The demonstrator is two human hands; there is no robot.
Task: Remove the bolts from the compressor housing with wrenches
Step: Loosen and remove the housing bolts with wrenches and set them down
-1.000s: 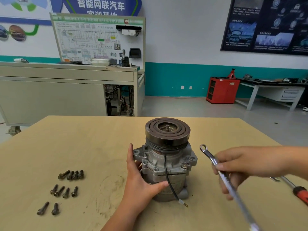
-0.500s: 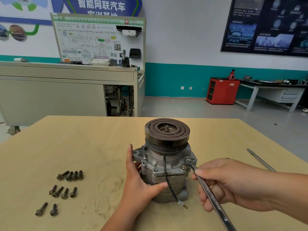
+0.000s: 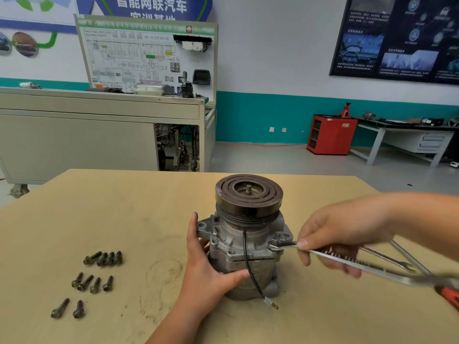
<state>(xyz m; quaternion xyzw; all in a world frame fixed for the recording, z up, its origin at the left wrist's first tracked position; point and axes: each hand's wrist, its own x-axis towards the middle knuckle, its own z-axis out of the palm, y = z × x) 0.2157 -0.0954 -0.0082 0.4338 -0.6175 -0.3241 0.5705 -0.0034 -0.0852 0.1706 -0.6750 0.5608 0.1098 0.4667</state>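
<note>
A pale bench (image 3: 124, 219) holds a grey metal compressor (image 3: 246, 247) standing upright near its middle, with a dark grooved pulley on top. The left hand (image 3: 208, 271) steadies it, its grip clasped round the lower body, with the thumb across the front and the fingers up the left side. The right hand (image 3: 340, 242) has its grip pinched on a wrench (image 3: 323, 255), whose ring end sits on the compressor's right flange.

A black wire (image 3: 250, 271) hangs down the compressor's front to the bench. Behind the right hand lie a second wrench (image 3: 387, 258) and a metal rod (image 3: 409, 256), both partly covered by the hand. A red handle (image 3: 449, 297) is cut off at the right edge. Farther back stand a grey cabinet (image 3: 74, 140) and a red cabinet (image 3: 331, 134).

The held wrench and right hand are blurred. The bolt head under the ring cannot be made out. The left hand hides the compressor's lower left side.

Ten loose bolts (image 3: 95, 285) lie on the bench well left of the compressor: a row of four, another four nearer, then two. Two wrenches show.
</note>
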